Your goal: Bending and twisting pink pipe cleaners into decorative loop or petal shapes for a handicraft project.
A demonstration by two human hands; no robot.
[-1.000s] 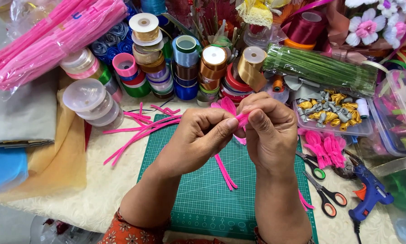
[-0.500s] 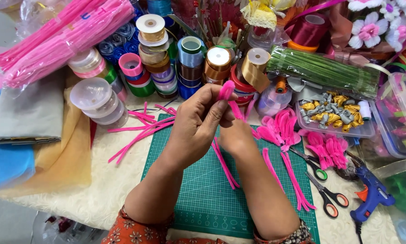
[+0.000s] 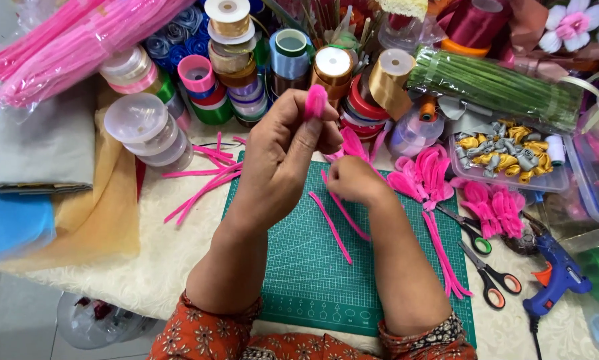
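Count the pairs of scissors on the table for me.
2. Green-handled scissors lie at the green cutting mat's right edge; red-handled scissors lie just below them, left of the blue glue gun. Clutter may hide more.

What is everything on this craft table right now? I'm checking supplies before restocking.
cutting mat: one, green, table centre
loose pipe cleaners: several, pink, left of the mat
bagged pipe cleaners: one bundle, pink, far left
ribbon spools: many, mixed colours, at the back
green stems: one bagged bundle, far right
scissors: two pairs, right of the mat
glue gun: one, blue, right edge
left hand: fingers pinching a pink pipe cleaner loop
right hand: closed, over the mat
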